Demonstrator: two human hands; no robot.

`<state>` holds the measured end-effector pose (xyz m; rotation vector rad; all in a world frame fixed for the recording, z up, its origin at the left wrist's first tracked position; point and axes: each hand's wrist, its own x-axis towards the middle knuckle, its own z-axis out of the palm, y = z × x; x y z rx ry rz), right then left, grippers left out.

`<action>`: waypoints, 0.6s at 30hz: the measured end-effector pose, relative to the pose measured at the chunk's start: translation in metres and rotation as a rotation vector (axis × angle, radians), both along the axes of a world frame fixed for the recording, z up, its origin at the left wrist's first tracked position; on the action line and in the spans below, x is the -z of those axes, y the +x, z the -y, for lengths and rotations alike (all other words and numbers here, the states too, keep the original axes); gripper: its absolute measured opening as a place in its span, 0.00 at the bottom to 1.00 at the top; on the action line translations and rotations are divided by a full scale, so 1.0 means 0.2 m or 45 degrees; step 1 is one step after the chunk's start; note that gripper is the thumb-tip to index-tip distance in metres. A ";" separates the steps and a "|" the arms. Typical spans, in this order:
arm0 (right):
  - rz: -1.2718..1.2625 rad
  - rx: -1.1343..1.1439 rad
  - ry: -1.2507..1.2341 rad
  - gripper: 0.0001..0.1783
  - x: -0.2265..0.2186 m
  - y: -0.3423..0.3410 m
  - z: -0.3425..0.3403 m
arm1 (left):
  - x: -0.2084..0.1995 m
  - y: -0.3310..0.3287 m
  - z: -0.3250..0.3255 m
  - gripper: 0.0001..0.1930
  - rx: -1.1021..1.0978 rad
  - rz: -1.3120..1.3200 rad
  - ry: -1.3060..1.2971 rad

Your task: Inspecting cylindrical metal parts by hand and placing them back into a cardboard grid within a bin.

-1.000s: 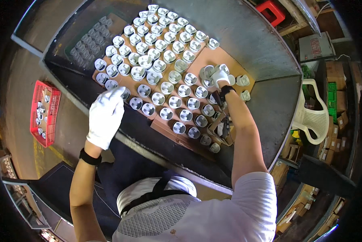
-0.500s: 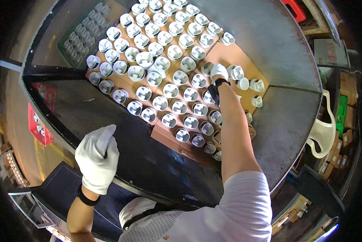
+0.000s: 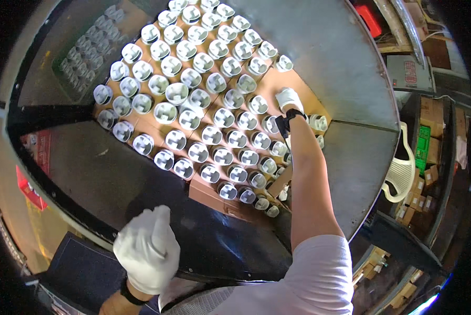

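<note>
Two gloved hands over a cardboard sheet packed with shiny metal cups

The cups (image 3: 213, 135) stand in tight rows across the brown cardboard sheet (image 3: 269, 84), which lies on a grey metal surface (image 3: 330, 47); bare metal lies open to the right and far side, and a dark strip along the near left edge. The right hand (image 3: 288, 99) reaches far across to the right edge of the rows, fingers curled down onto bare cardboard just beside the cups; whether it grips one I cannot tell. The left hand (image 3: 147, 250) hangs near, well apart from the cups, loosely curled into a fist and holding nothing. A white plastic chair (image 3: 400, 173) stands off to the right
</note>
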<state>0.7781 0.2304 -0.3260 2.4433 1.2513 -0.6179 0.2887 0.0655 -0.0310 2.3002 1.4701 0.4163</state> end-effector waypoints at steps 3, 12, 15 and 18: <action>-0.117 0.172 0.123 0.28 -0.03 0.12 -0.08 | -0.04 -0.03 -0.06 0.23 0.101 -0.055 -0.229; -0.039 0.104 0.477 0.16 0.34 0.26 -0.59 | -0.05 0.11 -0.24 0.16 0.121 -0.525 -0.883; -0.067 0.072 0.521 0.15 0.66 0.73 -0.49 | 0.03 -0.03 -0.22 0.13 0.281 -0.474 -0.490; 0.050 0.013 0.743 0.13 0.66 0.28 -0.65 | 0.01 0.07 -0.13 0.14 0.170 -0.493 -0.564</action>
